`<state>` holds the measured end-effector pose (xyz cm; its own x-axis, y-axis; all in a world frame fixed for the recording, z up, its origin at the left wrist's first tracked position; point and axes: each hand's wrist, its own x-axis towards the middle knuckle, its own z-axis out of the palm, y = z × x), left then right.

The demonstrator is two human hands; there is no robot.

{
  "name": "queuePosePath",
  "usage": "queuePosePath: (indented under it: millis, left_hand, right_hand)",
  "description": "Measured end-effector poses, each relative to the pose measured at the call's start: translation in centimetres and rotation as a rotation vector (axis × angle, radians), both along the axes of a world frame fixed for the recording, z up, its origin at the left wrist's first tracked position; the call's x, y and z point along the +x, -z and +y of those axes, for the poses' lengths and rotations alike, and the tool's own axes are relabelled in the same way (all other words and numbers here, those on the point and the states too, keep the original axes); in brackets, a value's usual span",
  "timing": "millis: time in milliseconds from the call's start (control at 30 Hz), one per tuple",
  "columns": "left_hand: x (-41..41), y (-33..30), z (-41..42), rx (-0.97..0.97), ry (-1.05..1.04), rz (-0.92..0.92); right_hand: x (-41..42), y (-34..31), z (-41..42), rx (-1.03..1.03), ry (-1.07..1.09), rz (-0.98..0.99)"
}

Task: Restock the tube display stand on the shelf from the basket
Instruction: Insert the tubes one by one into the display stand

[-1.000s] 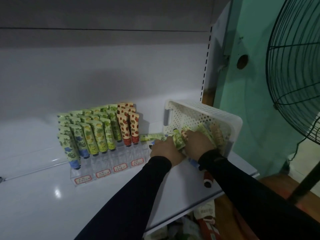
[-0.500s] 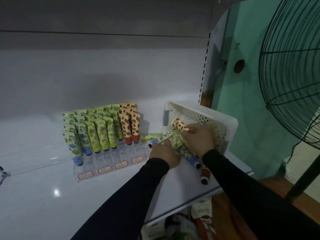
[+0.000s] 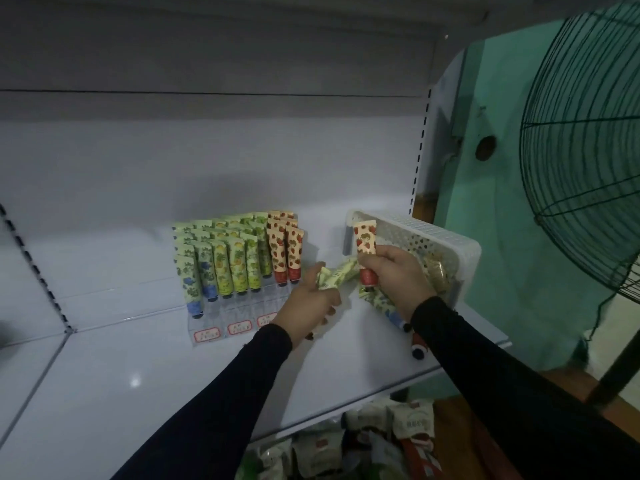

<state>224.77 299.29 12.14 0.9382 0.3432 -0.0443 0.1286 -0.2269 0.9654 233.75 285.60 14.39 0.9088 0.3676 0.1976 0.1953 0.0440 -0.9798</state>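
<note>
A clear tiered display stand (image 3: 221, 327) on the white shelf (image 3: 104, 375) holds rows of upright tubes (image 3: 239, 258), green and yellow ones at left, red strawberry ones at right. A white perforated basket (image 3: 433, 233) lies tipped on its side at the shelf's right end, with tubes spilling out. My right hand (image 3: 398, 275) holds a red strawberry tube (image 3: 366, 251) upright in front of the basket. My left hand (image 3: 308, 306) grips a bunch of green tubes (image 3: 337, 275) just right of the stand.
Loose tubes (image 3: 398, 315) lie on the shelf near its front right edge, one red-capped tube (image 3: 417, 348) close to the rim. A large wire fan (image 3: 585, 150) stands at right. Packaged goods (image 3: 363, 441) fill the lower shelf.
My right hand has lifted the strawberry tube out of the basket and turned it upright. My left hand has drawn slightly back from the basket with its green tubes.
</note>
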Motion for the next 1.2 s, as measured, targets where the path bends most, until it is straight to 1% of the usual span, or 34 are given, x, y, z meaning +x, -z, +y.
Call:
queuePosePath:
  millis: [133, 333, 400, 533, 700, 767, 900, 1033, 1200]
  left_hand:
    - [-2.5, 0.0, 1.3, 0.004, -0.097, -0.119]
    - [-5.8, 1.5, 4.1, 0.104, -0.225, -0.212]
    - [-6.7, 2.1, 5.0, 0.154, -0.256, -0.233]
    - [-8.1, 2.7, 6.6, 0.228, -0.340, -0.209]
    - [-9.4, 2.9, 7.3, 0.307, -0.386, -0.296]
    - [-9.8, 3.4, 7.9, 0.296, -0.401, -0.311]
    - [-10.1, 5.1, 9.0, 0.181, -0.434, -0.347]
    - [-10.1, 5.9, 9.4, 0.106, -0.434, -0.380]
    - [-9.9, 6.3, 9.8, 0.089, -0.428, -0.398]
  right_hand:
    - [-0.8, -0.5, 0.9, -0.019, 0.046, -0.072]
    - [-2.7, -1.6, 2.2, -0.126, -0.009, -0.206]
    - [-2.9, -1.8, 3.0, -0.157, -0.035, -0.237]
    - [-3.2, -2.0, 4.9, -0.214, 0.002, -0.302]
    - [-3.4, -2.2, 7.0, -0.295, 0.042, -0.401]
    - [-3.4, -2.3, 7.7, -0.325, 0.062, -0.434]
    - [-3.3, -2.4, 9.2, -0.323, 0.041, -0.464]
    - [-3.1, -2.5, 10.4, -0.321, 0.039, -0.471]
    - [-3.0, -2.8, 11.4, -0.335, 0.041, -0.534]
